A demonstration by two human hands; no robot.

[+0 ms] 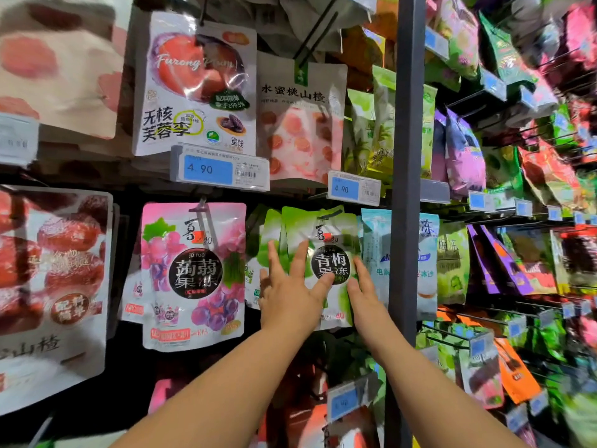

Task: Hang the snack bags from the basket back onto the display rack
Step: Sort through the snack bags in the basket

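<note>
A green snack bag point(326, 240) with a black round label hangs at the front of a row of like green bags on a rack hook. My left hand point(290, 292) lies flat against its lower left part, fingers straight and spread. My right hand point(363, 292) touches the bag's right edge with straight fingers. To the left hangs a pink grape snack bag point(193, 273) on its own hook. The basket is out of view.
A dark upright post point(407, 189) of the display rack stands just right of my right hand. Price tags point(219, 168) jut out above the bags. More hanging bags fill the rack above, left and right, with pale blue bags point(376, 253) beside the green ones.
</note>
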